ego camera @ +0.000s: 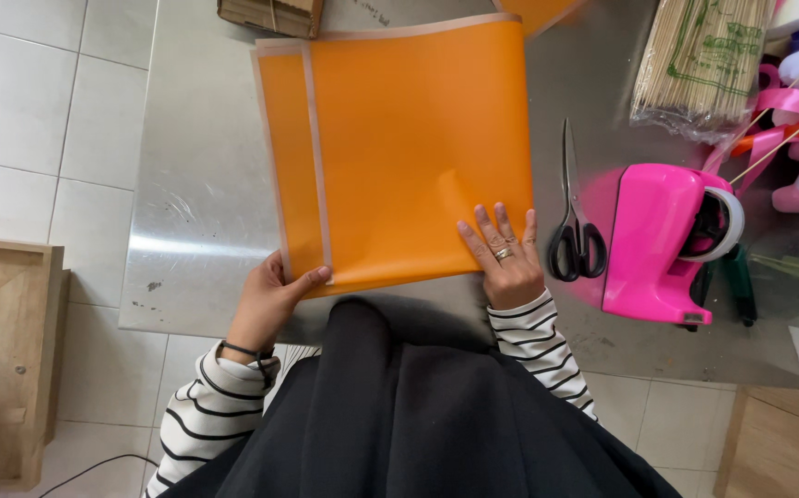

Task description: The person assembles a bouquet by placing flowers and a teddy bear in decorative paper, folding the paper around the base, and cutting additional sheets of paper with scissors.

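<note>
A large orange sheet [399, 138] with pale borders lies on a steel table [196, 203]; its left part is folded over as a narrow flap. My left hand [266, 300] pinches the sheet's near left corner, thumb on top of the fold. My right hand [503, 254] presses flat, fingers spread, on the near right corner; a ring is on one finger. Both sleeves are black-and-white striped.
Black-handled scissors [575, 212] lie just right of the sheet. A pink tape dispenser [662, 240] stands beyond them. A bag of bamboo skewers [699, 60] and pink ribbons [787, 106] sit at the back right. Wooden furniture [3, 360] stands on the tiled floor at left.
</note>
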